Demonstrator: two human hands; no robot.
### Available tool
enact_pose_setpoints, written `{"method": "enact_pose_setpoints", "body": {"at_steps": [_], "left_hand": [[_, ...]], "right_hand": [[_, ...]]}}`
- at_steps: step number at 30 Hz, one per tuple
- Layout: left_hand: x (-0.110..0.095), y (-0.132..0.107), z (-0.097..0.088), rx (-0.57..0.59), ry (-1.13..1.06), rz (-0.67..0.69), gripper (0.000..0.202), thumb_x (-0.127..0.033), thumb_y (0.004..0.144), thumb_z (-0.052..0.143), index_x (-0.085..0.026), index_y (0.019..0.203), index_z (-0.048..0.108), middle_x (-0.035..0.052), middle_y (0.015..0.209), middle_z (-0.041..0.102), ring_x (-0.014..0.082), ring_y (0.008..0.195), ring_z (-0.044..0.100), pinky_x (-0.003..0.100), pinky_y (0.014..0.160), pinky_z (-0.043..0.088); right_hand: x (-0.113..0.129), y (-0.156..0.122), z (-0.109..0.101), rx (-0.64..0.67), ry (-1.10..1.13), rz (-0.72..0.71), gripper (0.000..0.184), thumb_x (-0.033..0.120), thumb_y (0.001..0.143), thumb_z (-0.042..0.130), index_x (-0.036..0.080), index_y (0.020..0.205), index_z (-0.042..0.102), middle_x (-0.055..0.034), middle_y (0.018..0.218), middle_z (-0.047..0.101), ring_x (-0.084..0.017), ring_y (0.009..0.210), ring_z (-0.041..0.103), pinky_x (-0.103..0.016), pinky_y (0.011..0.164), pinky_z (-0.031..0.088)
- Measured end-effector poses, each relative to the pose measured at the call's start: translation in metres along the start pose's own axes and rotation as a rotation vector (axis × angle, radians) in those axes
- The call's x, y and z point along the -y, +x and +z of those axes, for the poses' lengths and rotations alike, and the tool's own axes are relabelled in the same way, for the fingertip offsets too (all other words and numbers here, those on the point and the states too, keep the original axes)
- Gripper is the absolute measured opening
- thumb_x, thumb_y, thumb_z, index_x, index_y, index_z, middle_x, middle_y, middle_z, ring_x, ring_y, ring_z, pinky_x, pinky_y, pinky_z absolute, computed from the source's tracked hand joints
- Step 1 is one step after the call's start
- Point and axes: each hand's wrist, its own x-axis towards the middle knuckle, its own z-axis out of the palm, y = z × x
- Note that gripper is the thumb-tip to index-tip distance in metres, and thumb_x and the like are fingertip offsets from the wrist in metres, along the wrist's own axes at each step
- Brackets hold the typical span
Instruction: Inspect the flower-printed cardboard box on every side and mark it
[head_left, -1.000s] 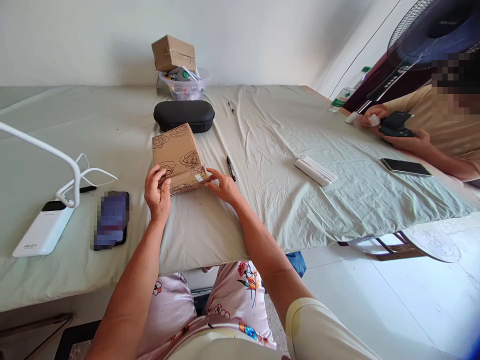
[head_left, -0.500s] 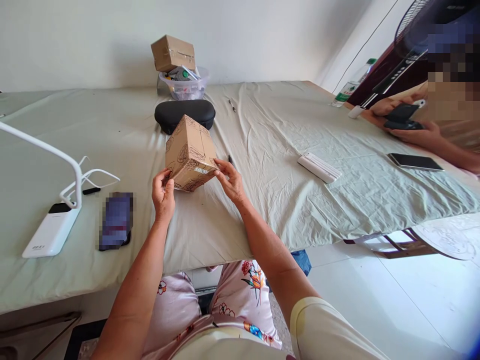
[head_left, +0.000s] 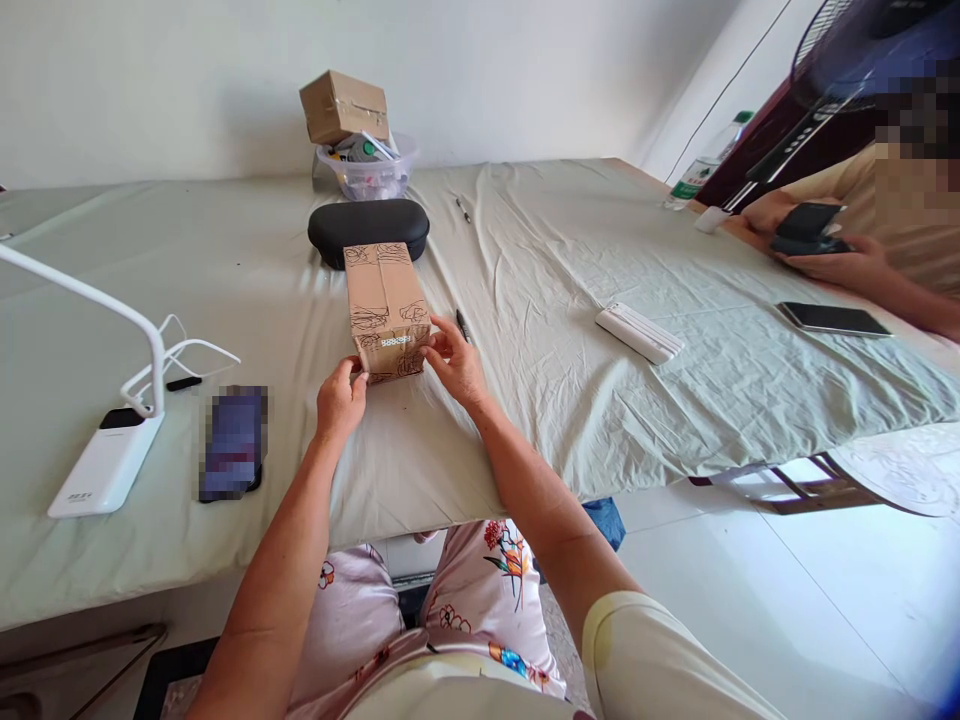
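Note:
A cardboard box [head_left: 386, 290] with black scribbled drawings and a white printed code on its near end rests on the cloth-covered table. My left hand [head_left: 343, 398] grips its near left corner, thumb toward the front face. On the opposite side, my right hand [head_left: 453, 362] holds the near right corner between thumb and fingers. Just behind the box lies a black zip case [head_left: 367, 225], partly hidden by it. A black marker [head_left: 462, 324] lies beside my right hand's fingertips.
A white lamp base [head_left: 109, 465] and a phone [head_left: 232, 440] lie to the left. At the back, a plastic basket [head_left: 379, 178] carries another carton [head_left: 345, 105]. Rightward are a white ridged object [head_left: 639, 332], a dark phone [head_left: 832, 319], a water bottle [head_left: 709, 165] and another person's hands [head_left: 840, 255].
The box has come down from a tilted pose and turned, so its top and near end now face me squarely. Both hands have moved with it, the left shifting rightward.

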Motion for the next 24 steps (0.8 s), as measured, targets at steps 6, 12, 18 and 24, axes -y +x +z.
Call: {"method": "enact_pose_setpoints", "body": {"at_steps": [6,12,18,24], "left_hand": [[-0.0017,0.0007,0.0013,0.013,0.029,-0.039,0.025,-0.032,0.088,0.055,-0.023,0.110,0.064,0.0117,0.111,0.082,0.0295,0.102,0.077,0.043,0.092,0.059],[-0.0071,-0.0002,-0.0010,0.018,-0.001,-0.035,0.024,-0.035,0.088,0.057,-0.023,0.107,0.064,0.0101,0.107,0.082,0.0271,0.097,0.078,0.040,0.090,0.059],[-0.0077,-0.0007,-0.0038,0.001,0.058,0.024,0.023,-0.046,0.087,0.066,-0.024,0.090,0.064,0.0068,0.093,0.080,0.0245,0.087,0.075,0.036,0.083,0.057],[-0.0036,-0.0006,-0.0036,0.030,0.154,0.098,0.026,-0.048,0.090,0.067,-0.022,0.091,0.067,0.0076,0.092,0.075,0.0232,0.081,0.072,0.034,0.077,0.053]], "right_hand": [[0.0026,-0.0007,0.0018,0.177,-0.331,0.123,0.021,0.031,0.092,0.066,0.021,0.110,0.067,-0.0035,0.097,0.074,-0.020,0.087,0.067,-0.033,0.082,0.051],[-0.0019,-0.0006,0.0029,0.231,-0.501,0.108,0.010,0.031,0.094,0.066,0.022,0.098,0.065,-0.0071,0.104,0.075,-0.022,0.095,0.069,-0.032,0.084,0.049],[-0.0004,-0.0019,-0.0009,0.269,-0.483,0.060,0.016,0.033,0.097,0.064,0.021,0.106,0.067,-0.0072,0.106,0.075,-0.022,0.096,0.070,-0.032,0.086,0.050],[0.0016,-0.0024,-0.0024,0.285,-0.474,0.041,0.016,0.033,0.098,0.065,0.021,0.109,0.068,-0.0072,0.110,0.076,-0.021,0.098,0.071,-0.032,0.089,0.051]]}}
